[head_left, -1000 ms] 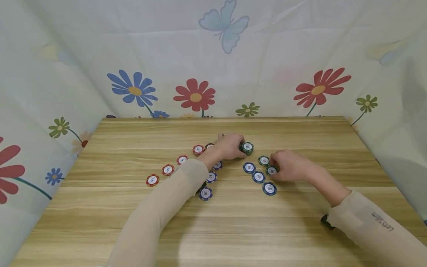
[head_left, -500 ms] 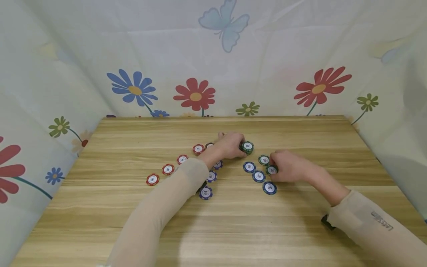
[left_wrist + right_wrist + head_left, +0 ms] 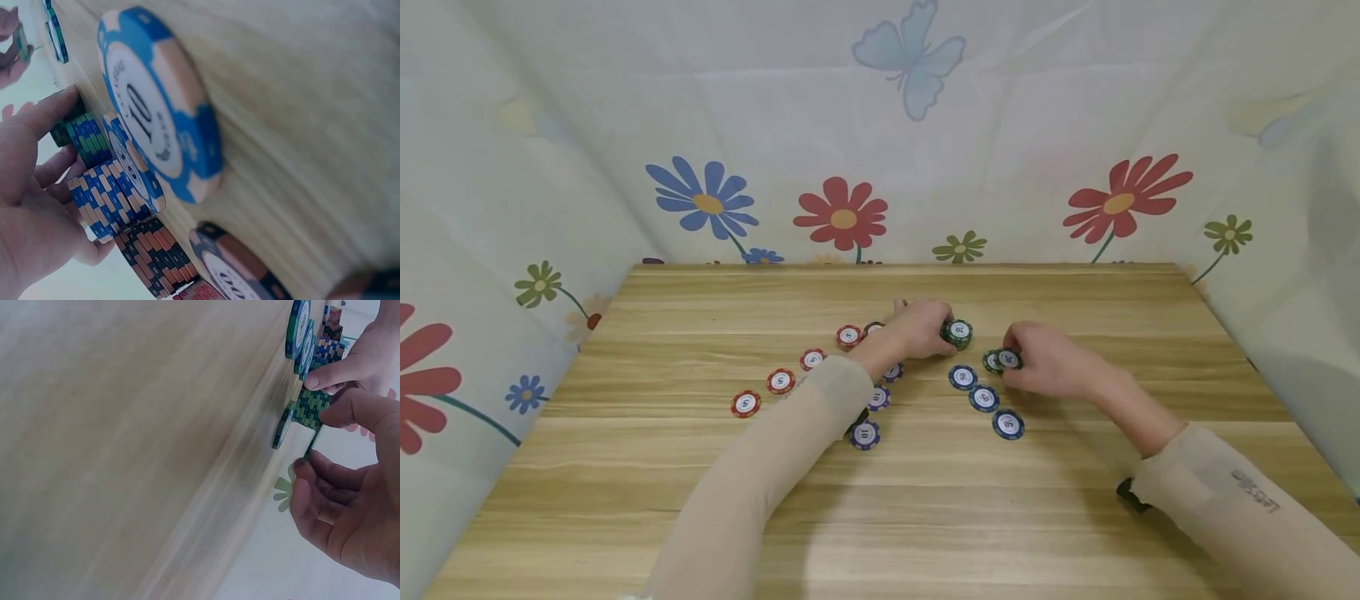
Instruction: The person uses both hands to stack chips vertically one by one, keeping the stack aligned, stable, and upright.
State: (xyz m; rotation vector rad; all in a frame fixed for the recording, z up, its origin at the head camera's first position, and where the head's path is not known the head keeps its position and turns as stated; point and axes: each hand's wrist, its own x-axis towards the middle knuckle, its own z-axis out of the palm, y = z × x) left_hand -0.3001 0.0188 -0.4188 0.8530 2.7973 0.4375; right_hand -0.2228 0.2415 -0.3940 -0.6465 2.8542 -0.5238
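My left hand (image 3: 919, 327) grips the side of a stack of green poker chips (image 3: 959, 332), the top one marked 20. Between the thumb and fingers of my right hand (image 3: 1056, 360) a single green poker chip is pinched, seen edge-on (image 3: 312, 441) in the right wrist view and lifted off the table. Just under it lies another green chip (image 3: 991, 362), partly covered in the head view. Three blue chips (image 3: 983, 397) lie in a slanting row nearer me. In the left wrist view, a blue-and-tan chip stack (image 3: 103, 200) stands beside my left hand.
Red chips (image 3: 781, 381) form a diagonal row at the left of the wooden table (image 3: 1000, 533). Purple-blue chips marked 10 (image 3: 865, 435) lie by my left forearm, which hides others. A black-and-brown stack (image 3: 156, 256) shows in the left wrist view. Flowered cloth (image 3: 760, 108) surrounds the table.
My right hand has picked up the nearer loose green chip and moved it slightly away from me, over the other green chip. My left hand keeps its place at the stack.
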